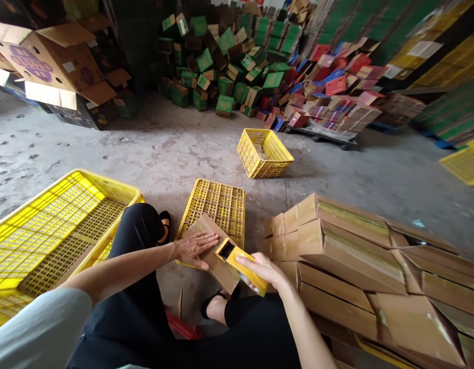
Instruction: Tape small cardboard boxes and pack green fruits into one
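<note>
My left hand [195, 249] lies flat on a brown cardboard piece [226, 274], fingers stretched out and slightly apart. The cardboard rests on an upturned yellow plastic crate [217, 202] between my knees. My right hand [262, 269] is closed around a yellow, boxy hand tool [242, 264] with a black part at its far end. That end is over the cardboard's right side, just beyond my left fingertips. Whether the tool touches the cardboard, I cannot tell. Its underside is hidden.
At my left stands a large open yellow crate [73, 215]. Stacked flat cartons [348, 256] are close on my right. A smaller yellow crate [265, 156] sits ahead on the concrete floor. Piles of green boxes [224, 105] and red boxes [336, 85] lie farther back.
</note>
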The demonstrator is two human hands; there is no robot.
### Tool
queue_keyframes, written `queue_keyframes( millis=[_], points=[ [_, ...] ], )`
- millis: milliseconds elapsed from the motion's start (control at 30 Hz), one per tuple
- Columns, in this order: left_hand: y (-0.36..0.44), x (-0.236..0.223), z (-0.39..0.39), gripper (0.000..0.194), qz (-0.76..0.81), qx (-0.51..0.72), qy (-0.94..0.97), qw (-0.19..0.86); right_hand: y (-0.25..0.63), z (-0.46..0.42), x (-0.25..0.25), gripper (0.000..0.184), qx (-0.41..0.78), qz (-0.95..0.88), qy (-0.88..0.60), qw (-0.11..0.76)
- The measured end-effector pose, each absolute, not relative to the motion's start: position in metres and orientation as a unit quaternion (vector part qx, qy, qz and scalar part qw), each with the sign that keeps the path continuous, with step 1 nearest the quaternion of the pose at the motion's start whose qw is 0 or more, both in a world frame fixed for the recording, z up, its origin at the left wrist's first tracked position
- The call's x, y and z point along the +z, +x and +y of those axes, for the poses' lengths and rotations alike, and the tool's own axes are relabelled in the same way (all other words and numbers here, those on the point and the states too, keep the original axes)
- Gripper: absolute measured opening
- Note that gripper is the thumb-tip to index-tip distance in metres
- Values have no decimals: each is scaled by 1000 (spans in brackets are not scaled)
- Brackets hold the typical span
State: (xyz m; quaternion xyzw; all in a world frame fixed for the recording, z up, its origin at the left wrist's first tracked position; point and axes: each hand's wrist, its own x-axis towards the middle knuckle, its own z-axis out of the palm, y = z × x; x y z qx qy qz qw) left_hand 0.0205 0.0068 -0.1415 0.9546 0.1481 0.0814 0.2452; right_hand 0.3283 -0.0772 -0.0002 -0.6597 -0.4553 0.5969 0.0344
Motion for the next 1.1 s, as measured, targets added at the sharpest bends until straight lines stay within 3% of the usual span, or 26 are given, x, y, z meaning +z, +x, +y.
queue_keyframes(
  millis=[300, 733, 867, 1100],
  points=[
    [26, -130, 13, 108, 123, 94, 959, 235, 312, -68, 8, 50, 597, -446, -664, 58],
    [28, -138, 4, 96, 133, 102, 954, 250, 325, -94, -3, 50, 604, -411, -681, 52],
    [34, -137, -2, 104, 140, 97, 954, 246, 328, -98, -7, 59, 606, -421, -673, 56],
    [51, -130, -15, 115, 123, 93, 956, 250, 324, -100, -7, 57, 596, -432, -675, 49]
  ],
)
